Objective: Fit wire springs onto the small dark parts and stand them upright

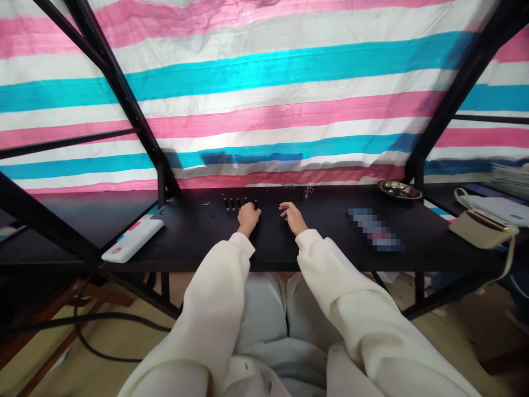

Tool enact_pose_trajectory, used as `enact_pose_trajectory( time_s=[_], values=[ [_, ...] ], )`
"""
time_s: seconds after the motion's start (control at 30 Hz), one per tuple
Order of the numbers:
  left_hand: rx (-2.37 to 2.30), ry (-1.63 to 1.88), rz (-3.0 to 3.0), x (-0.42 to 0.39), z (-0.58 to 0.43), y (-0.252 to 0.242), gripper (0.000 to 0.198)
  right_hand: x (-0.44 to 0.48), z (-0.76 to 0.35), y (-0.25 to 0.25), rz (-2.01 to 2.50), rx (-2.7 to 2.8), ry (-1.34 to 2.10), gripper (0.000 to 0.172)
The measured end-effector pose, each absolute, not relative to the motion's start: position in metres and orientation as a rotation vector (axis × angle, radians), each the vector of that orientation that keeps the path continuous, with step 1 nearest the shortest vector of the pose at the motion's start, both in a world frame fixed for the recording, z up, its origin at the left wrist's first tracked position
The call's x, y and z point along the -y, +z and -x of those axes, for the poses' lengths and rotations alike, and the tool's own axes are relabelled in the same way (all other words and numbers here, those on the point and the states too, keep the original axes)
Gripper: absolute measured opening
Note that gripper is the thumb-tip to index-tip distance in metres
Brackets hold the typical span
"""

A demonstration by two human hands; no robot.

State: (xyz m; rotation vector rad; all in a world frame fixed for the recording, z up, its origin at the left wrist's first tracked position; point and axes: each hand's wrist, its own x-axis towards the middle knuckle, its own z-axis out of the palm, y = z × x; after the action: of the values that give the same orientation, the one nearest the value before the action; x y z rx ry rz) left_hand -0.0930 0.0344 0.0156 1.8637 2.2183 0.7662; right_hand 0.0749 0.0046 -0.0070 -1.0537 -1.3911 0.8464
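My left hand is closed at the middle of the black table, its thumb and finger around a small black cylinder with a pale end. Just left of it, several similar small black cylinders stand in a row. My right hand hovers over or rests on the table a short way to the right; its fingers are loosely bent and apart, and nothing shows in them. Beyond it, near the back edge, lie small thin metallic pieces, too small to name.
On the left lies a white power bank-like block. A round metal dish sits at the back right, with a blurred-out flat item nearer. Further right is a beige pouch with a strap. Black frame bars slope up both sides before a striped sheet.
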Motion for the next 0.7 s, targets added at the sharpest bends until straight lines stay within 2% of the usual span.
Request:
enact_pose_trajectory(
  time_s=[0.57,0.7],
  values=[
    [-2.379,0.595,-1.826,-0.037,0.084,0.023,0.025,0.000,-0.075,-0.003,1.077,1.442,0.801,0.028],
    [-2.360,0.579,-1.895,-0.029,0.082,0.023,0.026,-0.002,-0.078,-0.003,1.235,1.460,0.678,0.027]
  ],
)
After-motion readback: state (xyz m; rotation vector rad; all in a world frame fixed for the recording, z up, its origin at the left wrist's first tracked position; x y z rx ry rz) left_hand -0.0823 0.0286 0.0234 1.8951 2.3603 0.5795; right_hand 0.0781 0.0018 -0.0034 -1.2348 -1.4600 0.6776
